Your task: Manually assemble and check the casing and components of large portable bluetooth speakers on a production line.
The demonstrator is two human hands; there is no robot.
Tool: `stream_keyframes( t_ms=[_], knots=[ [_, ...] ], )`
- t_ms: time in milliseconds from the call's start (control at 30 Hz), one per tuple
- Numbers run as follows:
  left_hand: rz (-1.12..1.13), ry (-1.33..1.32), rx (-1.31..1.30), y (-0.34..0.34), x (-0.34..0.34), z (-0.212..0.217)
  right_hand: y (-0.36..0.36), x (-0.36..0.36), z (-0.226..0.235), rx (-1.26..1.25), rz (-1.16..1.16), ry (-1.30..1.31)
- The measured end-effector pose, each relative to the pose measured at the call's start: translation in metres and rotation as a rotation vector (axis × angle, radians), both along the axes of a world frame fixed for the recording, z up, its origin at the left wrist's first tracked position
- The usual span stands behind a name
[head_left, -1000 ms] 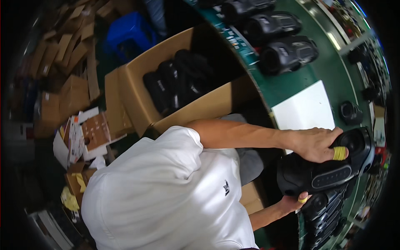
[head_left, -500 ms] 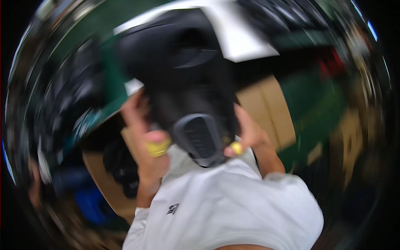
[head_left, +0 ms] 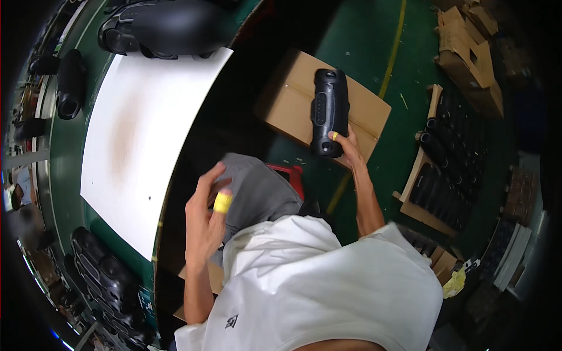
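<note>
My right hand (head_left: 350, 151) grips the near end of a black, rounded portable speaker (head_left: 338, 108) with a button panel along its side. The speaker is over a closed cardboard box (head_left: 367, 111) at my right; I cannot tell whether it touches the lid. My left hand (head_left: 204, 219) hangs over my lap with nothing in it, fingers apart and slightly bent. Yellow tape wraps both thumbs.
At the left a white sheet (head_left: 132, 152) lies on a green bench. Black speakers (head_left: 175, 29) stand at its far end, more speakers (head_left: 108, 275) at its near end. On the right, cardboard trays (head_left: 415, 199) hold several black units. Brown cartons (head_left: 471, 64) stand beyond.
The speaker has gone from between both hands in front of me to the right, over the cardboard box, in my right hand alone. My left hand has let go. The view has turned right.
</note>
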State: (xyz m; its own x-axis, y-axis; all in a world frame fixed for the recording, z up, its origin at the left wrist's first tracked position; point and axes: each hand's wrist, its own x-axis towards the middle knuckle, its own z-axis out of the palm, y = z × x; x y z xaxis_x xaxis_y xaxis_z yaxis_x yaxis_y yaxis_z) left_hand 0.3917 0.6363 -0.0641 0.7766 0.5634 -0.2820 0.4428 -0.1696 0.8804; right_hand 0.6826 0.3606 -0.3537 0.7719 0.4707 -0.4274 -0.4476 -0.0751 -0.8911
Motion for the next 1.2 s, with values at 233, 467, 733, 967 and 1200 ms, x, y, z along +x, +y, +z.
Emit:
stream_keyframes(
  t_ms=[233, 467, 733, 967, 1200],
  knots=[
    [0.202, 0.106, -0.091, 0.033, -0.022, 0.012, 0.064, 0.058, -0.118, -0.259, -0.232, 0.022],
    [0.096, 0.264, -0.045, 0.063, 0.009, 0.036, 0.103, 0.047, -0.139, -0.643, -0.295, -0.21],
    [0.136, 0.311, 0.6, 0.146, -0.019, 0.126, 0.12, 0.046, -0.121, -0.335, -0.03, -0.208],
    [0.291, 0.298, 1.117, 0.382, -0.063, 0.149, 0.055, 0.067, -0.183, -0.268, -0.014, 0.03],
    [0.669, 0.068, 0.24, 0.599, -0.053, 0.084, 0.068, 0.062, -0.115, -0.372, 0.173, 0.212]
  ],
)
